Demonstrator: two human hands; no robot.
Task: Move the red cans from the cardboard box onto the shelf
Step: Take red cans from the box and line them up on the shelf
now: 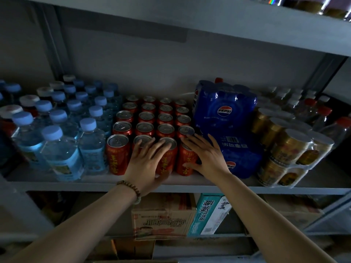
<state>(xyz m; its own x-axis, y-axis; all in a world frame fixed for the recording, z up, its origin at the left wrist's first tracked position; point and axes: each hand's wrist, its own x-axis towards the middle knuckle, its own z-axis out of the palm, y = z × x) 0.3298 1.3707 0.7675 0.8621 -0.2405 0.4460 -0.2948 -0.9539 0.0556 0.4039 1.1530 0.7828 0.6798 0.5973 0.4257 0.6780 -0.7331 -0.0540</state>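
Four columns: red cans (150, 118) stand packed on the shelf (190, 186) at mid-frame.
Left hand (147, 162): fingers spread flat over the front cans, gripping nothing, seemingly squaring the row.
Right hand (206, 154): open against the rightmost front can, beside the Pepsi pack (226, 111).

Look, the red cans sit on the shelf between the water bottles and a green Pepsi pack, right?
Not quite. The Pepsi pack is blue, not green. The rest holds: in the head view the red cans stand on the shelf with the water bottles on one side and that pack on the other.
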